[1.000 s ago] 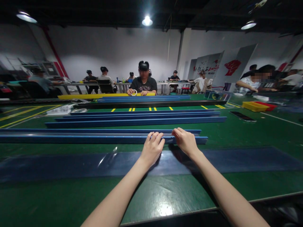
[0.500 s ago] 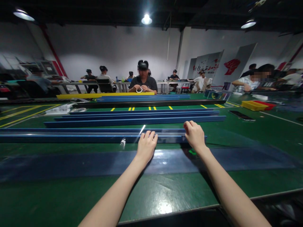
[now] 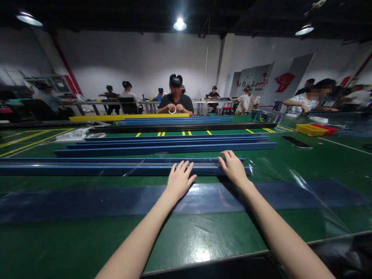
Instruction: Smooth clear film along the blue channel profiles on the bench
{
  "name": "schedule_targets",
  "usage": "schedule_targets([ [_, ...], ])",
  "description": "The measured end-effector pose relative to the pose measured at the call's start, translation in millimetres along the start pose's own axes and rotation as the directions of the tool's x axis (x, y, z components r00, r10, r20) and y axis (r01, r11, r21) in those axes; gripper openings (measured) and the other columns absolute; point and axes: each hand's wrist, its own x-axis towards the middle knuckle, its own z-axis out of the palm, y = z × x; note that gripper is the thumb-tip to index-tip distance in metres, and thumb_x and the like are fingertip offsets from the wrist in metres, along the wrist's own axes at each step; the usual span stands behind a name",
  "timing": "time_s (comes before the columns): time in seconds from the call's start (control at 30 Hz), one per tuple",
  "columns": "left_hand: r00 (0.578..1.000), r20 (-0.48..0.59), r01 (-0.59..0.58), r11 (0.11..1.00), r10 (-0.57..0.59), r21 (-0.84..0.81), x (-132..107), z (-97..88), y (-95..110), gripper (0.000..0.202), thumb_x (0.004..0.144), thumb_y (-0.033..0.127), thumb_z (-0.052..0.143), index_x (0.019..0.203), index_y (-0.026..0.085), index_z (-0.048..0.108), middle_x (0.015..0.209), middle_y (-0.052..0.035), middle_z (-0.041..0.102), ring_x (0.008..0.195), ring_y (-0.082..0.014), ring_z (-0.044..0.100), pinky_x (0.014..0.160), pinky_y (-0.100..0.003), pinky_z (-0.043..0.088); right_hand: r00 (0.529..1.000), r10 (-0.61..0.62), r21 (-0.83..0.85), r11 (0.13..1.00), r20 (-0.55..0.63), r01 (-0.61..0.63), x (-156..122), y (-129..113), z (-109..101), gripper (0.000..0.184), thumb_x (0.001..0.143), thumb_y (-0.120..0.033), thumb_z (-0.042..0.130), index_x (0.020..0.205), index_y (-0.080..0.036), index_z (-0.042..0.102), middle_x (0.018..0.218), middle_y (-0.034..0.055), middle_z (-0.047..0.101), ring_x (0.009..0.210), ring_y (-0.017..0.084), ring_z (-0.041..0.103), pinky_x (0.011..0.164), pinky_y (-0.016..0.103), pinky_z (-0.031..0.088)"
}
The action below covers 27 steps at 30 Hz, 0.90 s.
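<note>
My left hand point(image 3: 179, 180) lies over the near edge of a long blue channel strip point(image 3: 87, 170), its fingers spread. Further right, near the strip's right end, my right hand point(image 3: 233, 167) is over the same strip with its thumb and fingers apart. Thin clear plastic film point(image 3: 305, 182) spreads around the strip and past my right forearm; its outline is hard to follow. Between my arms and the strip, a wide translucent bluish sheet point(image 3: 87, 201) lies flat on the green table point(image 3: 197, 236).
Beyond are several more blue strips point(image 3: 162, 149), a black strip point(image 3: 186, 127) and a yellow strip point(image 3: 130, 117). A phone point(image 3: 296, 142) and a yellow tray point(image 3: 309, 130) lie at the right. Across the table a person point(image 3: 177, 101) holds a white ring.
My right hand has shifted slightly left and its fingers have loosened. My left hand's fingers have spread. Film folds now show on the right and left of the hands.
</note>
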Motion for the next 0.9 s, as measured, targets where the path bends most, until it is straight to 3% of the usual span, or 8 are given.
schedule_targets([
  [0.17,1.0,0.002,-0.002,1.0,0.002,-0.012,1,2.6,-3,0.044,0.087,0.041,0.038,0.126,0.022,0.043,0.131,-0.0051,0.045,0.122,-0.022,0.037,0.1,-0.041,0.03,0.979,-0.156,-0.051,0.985,0.13,0.164,-2,-18,-1,0.034,0.089,-0.035,0.031,0.093,-0.017,0.059,0.098,0.007,0.062,0.092,0.019,0.055,0.081,0.03,0.036],
  [0.3,0.999,-0.007,0.047,0.998,-0.047,-0.042,5,-1.2,-5,0.044,0.088,0.041,0.035,0.122,0.015,0.047,0.126,-0.009,0.05,0.117,-0.0212,0.042,0.098,-0.036,0.033,0.967,-0.133,-0.091,0.984,0.217,0.155,-3,-24,-1,0.035,0.089,-0.037,0.031,0.094,-0.019,0.06,0.102,0.0066,0.063,0.095,0.019,0.054,0.08,0.03,0.036],
  [0.43,0.975,-0.043,0.215,0.976,-0.216,-0.026,9,-8.3,-15,0.041,0.088,0.039,0.034,0.106,0.013,0.06,0.111,-0.0113,0.057,0.105,-0.0216,0.049,0.09,-0.032,0.038,0.961,-0.103,-0.075,0.989,0.256,0.126,-3,-21,-2,0.036,0.088,-0.04,0.033,0.101,-0.019,0.058,0.11,0.0071,0.06,0.101,0.019,0.052,0.081,0.029,0.037],
  [0.57,0.921,-0.074,0.387,0.92,-0.383,0.056,7,-14.8,-31,0.038,0.088,0.039,0.035,0.097,0.017,0.064,0.105,-0.0111,0.059,0.099,-0.0258,0.05,0.084,-0.037,0.039,0.958,-0.067,-0.094,0.991,0.28,0.096,-1,-16,-4,0.041,0.086,-0.045,0.034,0.104,-0.016,0.057,0.112,0.0099,0.057,0.103,0.021,0.051,0.083,0.03,0.037],
  [0.7,0.839,-0.115,0.543,0.831,-0.532,0.12,4,-18.0,-50,0.039,0.087,0.04,0.035,0.096,0.017,0.065,0.104,-0.0129,0.059,0.099,-0.0299,0.049,0.084,-0.043,0.036,0.952,0.0,-0.119,0.992,0.306,0.038,0,-11,-5,0.046,0.083,-0.05,0.034,0.107,-0.017,0.056,0.111,0.0101,0.057,0.103,0.023,0.05,0.083,0.032,0.036],
  [0.9,0.733,-0.142,0.679,0.725,-0.665,0.112,-1,-18.0,-74,0.038,0.086,0.04,0.036,0.101,0.018,0.063,0.106,-0.0144,0.057,0.102,-0.0324,0.047,0.082,-0.044,0.036,0.942,0.118,-0.183,0.981,0.315,-0.062,-2,-5,-6,0.054,0.08,-0.059,0.032,0.111,-0.021,0.054,0.117,0.012,0.053,0.107,0.026,0.046,0.085,0.041,0.033],
])
